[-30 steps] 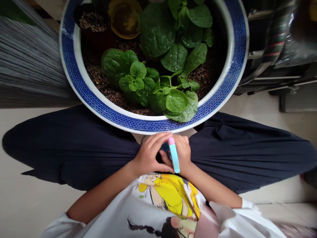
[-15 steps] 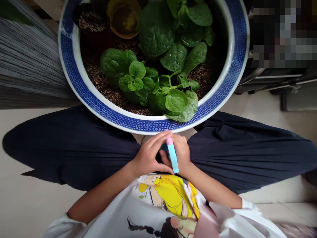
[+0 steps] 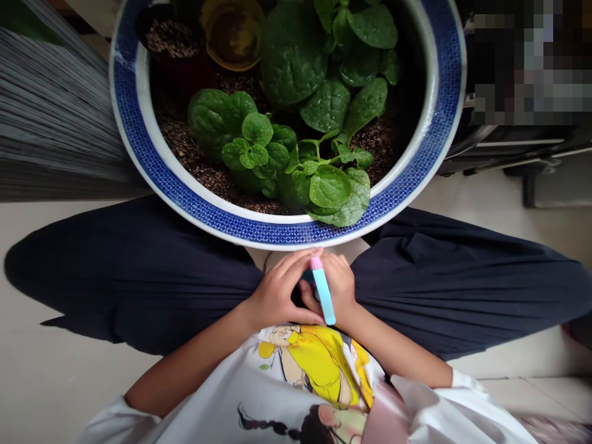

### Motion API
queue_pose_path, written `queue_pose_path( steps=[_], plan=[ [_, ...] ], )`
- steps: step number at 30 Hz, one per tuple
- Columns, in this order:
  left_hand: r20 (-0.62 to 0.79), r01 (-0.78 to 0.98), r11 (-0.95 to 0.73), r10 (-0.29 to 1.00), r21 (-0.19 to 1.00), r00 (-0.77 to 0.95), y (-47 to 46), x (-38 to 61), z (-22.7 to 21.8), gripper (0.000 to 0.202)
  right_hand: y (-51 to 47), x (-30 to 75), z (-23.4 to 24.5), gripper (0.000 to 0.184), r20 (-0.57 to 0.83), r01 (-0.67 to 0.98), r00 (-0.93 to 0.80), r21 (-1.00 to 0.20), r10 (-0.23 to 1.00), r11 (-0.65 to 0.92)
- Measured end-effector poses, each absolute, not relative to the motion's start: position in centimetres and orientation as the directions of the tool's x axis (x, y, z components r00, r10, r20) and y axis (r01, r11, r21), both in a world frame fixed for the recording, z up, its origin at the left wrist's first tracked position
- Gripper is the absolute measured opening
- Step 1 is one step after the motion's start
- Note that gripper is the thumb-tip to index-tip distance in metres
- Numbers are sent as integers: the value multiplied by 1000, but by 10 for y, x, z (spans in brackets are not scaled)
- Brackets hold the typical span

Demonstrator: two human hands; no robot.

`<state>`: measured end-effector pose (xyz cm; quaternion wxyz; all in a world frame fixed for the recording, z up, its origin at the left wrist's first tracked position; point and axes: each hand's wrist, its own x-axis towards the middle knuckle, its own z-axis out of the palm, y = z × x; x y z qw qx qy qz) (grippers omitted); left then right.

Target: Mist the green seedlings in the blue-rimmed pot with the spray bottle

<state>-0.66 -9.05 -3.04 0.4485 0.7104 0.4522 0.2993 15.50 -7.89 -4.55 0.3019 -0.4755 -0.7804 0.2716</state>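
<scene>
A spray bottle, seen from above with a light blue head and a pink nozzle tip, is between my hands in front of my shirt. Its nozzle points away from me toward the planter. My left hand curves around it from the left, fingertips by the nozzle and thumb by the back of the head. My right hand is closed on it from the right, with a thumb showing beneath the head. Most of the bottle's body is hidden below. Just beyond my fingers is the blue-and-white planter rim.
Wet green leafy plants grow from dark soil in the planter, and one leaf overhangs the near rim. A small pot and a yellow bowl sit inside. Grey string curtain hangs left; dark metal framework stands right.
The fingertips of my left hand have drawn back slightly toward me near the nozzle. The spray bottle and my right hand stay almost in place.
</scene>
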Motion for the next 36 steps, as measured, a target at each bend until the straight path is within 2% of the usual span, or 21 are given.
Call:
queue_pose_path(
  steps=[7, 13, 17, 32, 36],
  plan=[
    [1, 355, -161, 912, 921, 411, -90, -6, -30, 101, -78, 156, -43, 5, 209, 583, -361, -710, 909, 395],
    [46, 321, -186, 916, 929, 398, -88, -5, -32, 106, -77, 155, -42, 19, 158, 542, -383, -760, 910, 360],
    [75, 317, -212, 916, 924, 393, -87, -4, -34, 106, -78, 154, -44, 20, 163, 530, -388, -766, 907, 364],
    [-32, 349, -132, 904, 928, 426, -86, -6, -29, 103, -75, 155, -36, 3, 197, 574, -345, -730, 918, 372],
    [-15, 327, -133, 911, 936, 413, -84, -6, -30, 102, -74, 155, -37, 12, 166, 529, -358, -775, 919, 346]
  ],
)
